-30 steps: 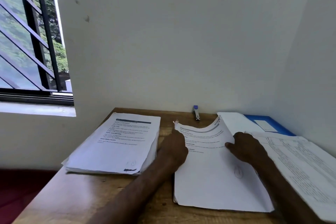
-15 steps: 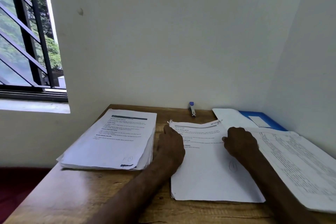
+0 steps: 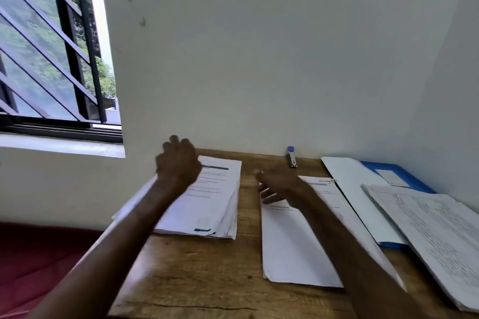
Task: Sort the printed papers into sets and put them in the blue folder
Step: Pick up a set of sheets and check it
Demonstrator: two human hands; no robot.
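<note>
Thick white printed-paper stack (image 3: 212, 204): likely heavy, sheets slippery; pinch a corner; left grip (image 3: 178, 166) loosely curled, right grip (image 3: 282, 185) spread, both empty.

Soft daylight from window (image 3: 51, 41); hands motion-blurred.

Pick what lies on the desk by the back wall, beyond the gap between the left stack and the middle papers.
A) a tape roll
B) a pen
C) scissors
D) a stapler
D: a small stapler with a blue end lies there.
</note>
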